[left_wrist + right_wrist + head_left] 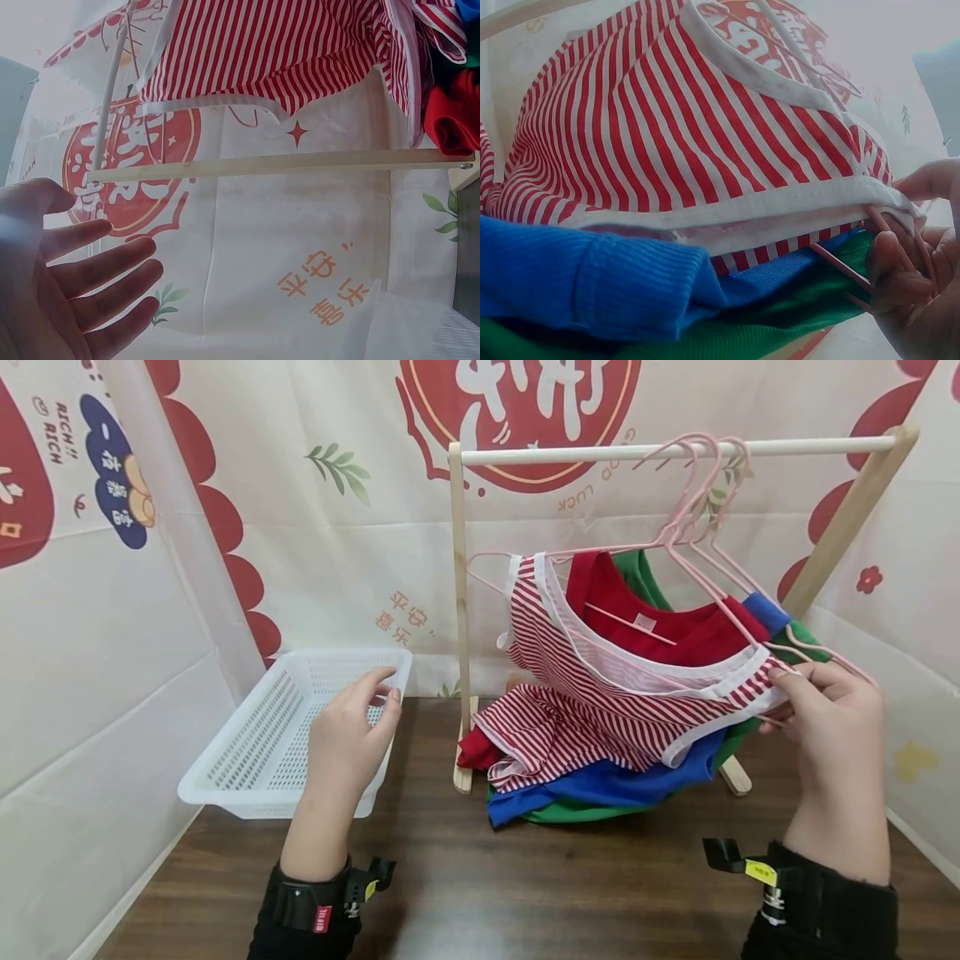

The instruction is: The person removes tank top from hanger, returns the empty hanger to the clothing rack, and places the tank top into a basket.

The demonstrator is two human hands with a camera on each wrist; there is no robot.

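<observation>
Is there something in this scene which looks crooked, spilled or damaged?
Yes, the striped top looks crooked: its shoulder line slopes down toward the right hand, which grips one shoulder, and its lower part lies bunched over blue cloth. I see no spill or damage.

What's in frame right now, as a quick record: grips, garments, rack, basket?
left grip: holds nothing, fingers apart
right grip: pinches striped top near one shoulder
striped top: red and white, on a pink hanger
behind it: red garment, blue garment, green garment
rack: white rail, wooden uprights
basket: white, perforated, left of rack
surface: dark wood-look table
</observation>
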